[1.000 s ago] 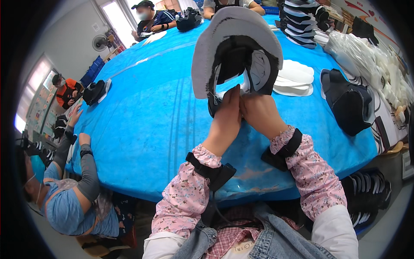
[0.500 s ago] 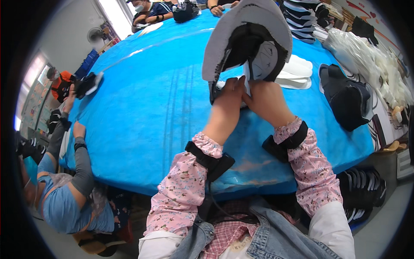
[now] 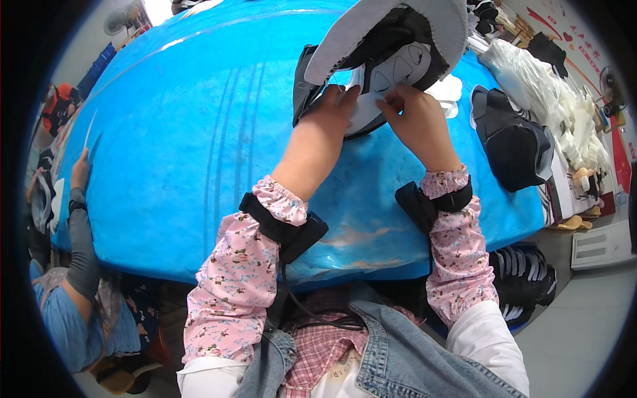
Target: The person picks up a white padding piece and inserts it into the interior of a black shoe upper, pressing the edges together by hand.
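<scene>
A black shoe upper (image 3: 381, 48) with a broad pale panel (image 3: 458, 36) curving over its top is held up above the blue-covered table. Stitches show along the panel's edge, and inside is a white lining with dark lines. My left hand (image 3: 325, 119) grips the lower rim by a white strip, fingers bent and thumb against it. My right hand (image 3: 415, 116) pinches a white edge (image 3: 367, 113) at the opening between thumb and fingers. A thin thread seems to hang near the left fingers. White insole-shaped pieces (image 3: 448, 93) lie behind my right hand.
Another black shoe upper (image 3: 514, 142) lies on the blue table cover (image 3: 166, 166) at right, beside crumpled clear plastic (image 3: 564, 99). Black pieces with pale edges (image 3: 527, 272) sit below the right edge. At left, a co-worker's hand (image 3: 81, 171) holds something thin and pale.
The view has shifted and turned to the right. My hands have moved apart along the upper's rim, and the upper has tilted. The co-worker's hand at left now holds a thin pale thing.
</scene>
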Motion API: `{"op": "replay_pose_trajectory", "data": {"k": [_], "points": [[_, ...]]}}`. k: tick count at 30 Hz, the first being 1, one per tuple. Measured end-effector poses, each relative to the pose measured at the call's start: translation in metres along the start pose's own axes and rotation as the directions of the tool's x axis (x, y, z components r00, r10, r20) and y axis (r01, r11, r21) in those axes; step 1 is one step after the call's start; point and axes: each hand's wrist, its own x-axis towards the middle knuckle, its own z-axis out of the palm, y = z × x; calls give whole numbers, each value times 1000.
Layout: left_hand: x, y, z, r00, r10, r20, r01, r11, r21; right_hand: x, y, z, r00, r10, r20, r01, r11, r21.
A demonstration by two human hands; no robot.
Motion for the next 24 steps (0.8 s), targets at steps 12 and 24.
{"op": "replay_pose_trajectory", "data": {"k": [12,24], "points": [[0,-8,1,999,19,-26,-20,999,-45,-5,12,13,995,41,88,-40,999,-12],[2,-12,1,997,-18,78,11,995,96,-7,18,21,948,262,180,-297,931,213]]}}
